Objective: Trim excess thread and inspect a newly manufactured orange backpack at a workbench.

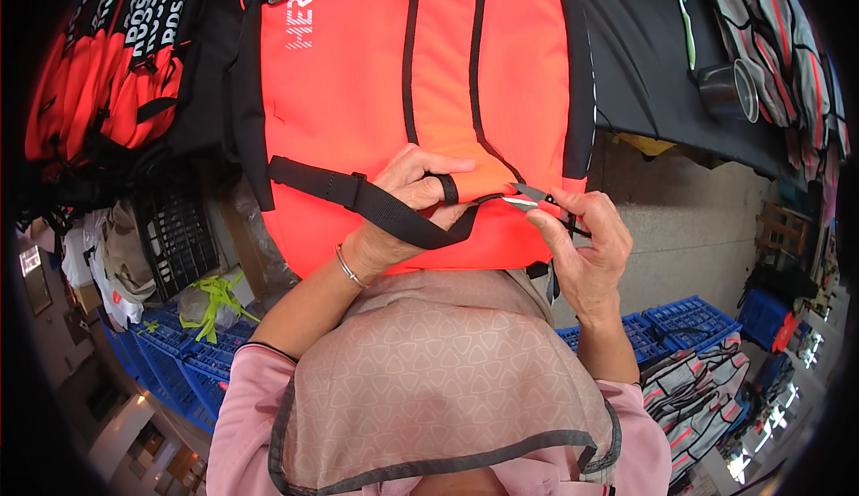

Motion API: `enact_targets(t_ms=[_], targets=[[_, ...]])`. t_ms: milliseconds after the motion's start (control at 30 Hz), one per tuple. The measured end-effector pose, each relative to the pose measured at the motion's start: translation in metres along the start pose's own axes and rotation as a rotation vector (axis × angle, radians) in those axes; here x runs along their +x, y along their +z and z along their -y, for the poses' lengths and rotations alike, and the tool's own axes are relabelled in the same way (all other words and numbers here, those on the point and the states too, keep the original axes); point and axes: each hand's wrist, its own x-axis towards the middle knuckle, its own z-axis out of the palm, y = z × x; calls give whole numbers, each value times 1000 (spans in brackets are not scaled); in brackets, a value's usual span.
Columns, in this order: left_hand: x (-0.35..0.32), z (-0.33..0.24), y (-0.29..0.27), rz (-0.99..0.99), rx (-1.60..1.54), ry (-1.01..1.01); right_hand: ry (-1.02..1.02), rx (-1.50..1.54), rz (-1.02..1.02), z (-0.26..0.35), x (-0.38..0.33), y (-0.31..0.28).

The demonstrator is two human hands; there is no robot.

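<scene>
A bright red backpack (344, 93) lies in front of me, with an orange strip (447, 75) edged in black binding running down its middle. My left hand (403, 187) grips the lower end of that strip, fingers pinched around its edge. Across this hand's wrist side loops a black webbing strap (394, 216) with a small slider. In my right hand (591, 241) is a small pair of thread snips (530, 194), their blades at the black binding just right of my left fingers. Whether a thread lies between the blades is too small to tell.
More red bags (125, 84) are stacked at far left. On the black table surface (617, 57) to the right are a metal cup (727, 91), a green-and-white brush-like tool (687, 30) and grey striped pieces (787, 57). Blue crates (689, 321) stand at lower right; a black crate (174, 241) sits left.
</scene>
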Motion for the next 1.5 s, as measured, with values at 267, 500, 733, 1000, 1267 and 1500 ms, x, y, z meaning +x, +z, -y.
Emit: enact_targets(t_ms=[267, 500, 733, 1000, 1267, 1500], targets=[[2, 0, -2, 18, 41, 11, -12, -5, 12, 0, 2, 1], [4, 0, -1, 14, 53, -6, 47, 53, 21, -1, 2, 4], [3, 0, 3, -34, 37, -26, 65, 65, 21, -2, 1, 5], [8, -1, 2, -63, 44, 11, 78, 107, 13, -1, 4, 9], [29, -9, -13, 31, -135, -182, 529, 691, 106, -5, 22, 18], [39, -16, -11, 0, -152, -369, 455, 560, 71, -5, 33, 15]])
